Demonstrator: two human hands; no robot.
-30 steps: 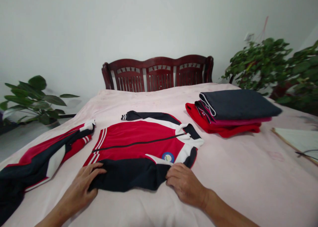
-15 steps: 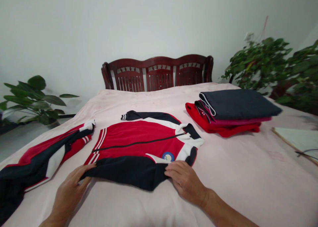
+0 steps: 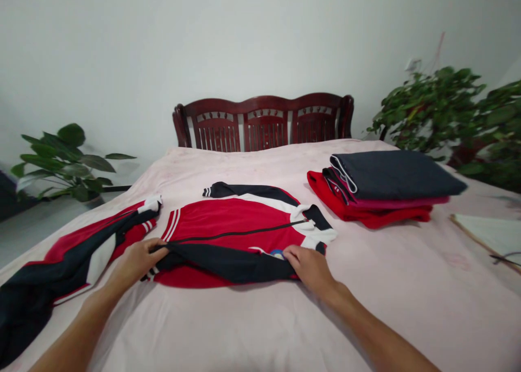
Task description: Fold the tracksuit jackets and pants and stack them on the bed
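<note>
A red, black and white zip jacket (image 3: 228, 232) lies flat on the pink bed sheet (image 3: 260, 328), collar to the right. Its near black sleeve (image 3: 228, 263) is folded across the jacket's front. My left hand (image 3: 136, 260) grips the cuff end of that sleeve at the jacket's hem, fingers closed on the cloth. My right hand (image 3: 309, 266) presses on the sleeve's shoulder end beside the collar, fingers curled over the fabric. The far black sleeve (image 3: 244, 190) lies along the jacket's back edge.
A second red and black garment (image 3: 61, 263) lies crumpled at the left. A stack of folded clothes (image 3: 382, 190), dark on top and red below, sits at the right. A wooden headboard (image 3: 264, 122) stands behind. Potted plants flank the bed; a flat pale object (image 3: 488, 233) lies far right.
Both hands have carried the near black sleeve away from me and laid it over the red front of the jacket. The red underside now shows along the near edge.
</note>
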